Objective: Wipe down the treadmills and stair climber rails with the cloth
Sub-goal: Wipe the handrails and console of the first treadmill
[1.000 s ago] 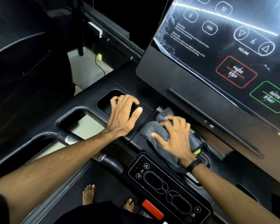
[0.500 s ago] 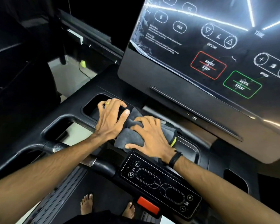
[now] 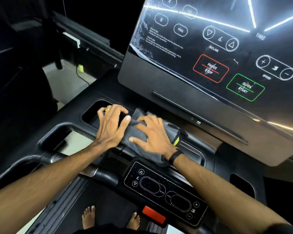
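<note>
Cloth [image 3: 139, 137], grey with a yellow tag, lies at frame centre on the treadmill's black tray [image 3: 189, 149] below the tilted screen [image 3: 218, 53]. Right hand [image 3: 152, 132] presses it flat, fingers spread, likely for wiping pressure. Left hand [image 3: 112, 124] rests open beside it, thumb touching the cloth, seemingly bracing.

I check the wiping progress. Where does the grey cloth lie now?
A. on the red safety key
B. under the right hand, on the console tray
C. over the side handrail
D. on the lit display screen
B: the right hand presses the grey cloth flat on the console tray.
</note>
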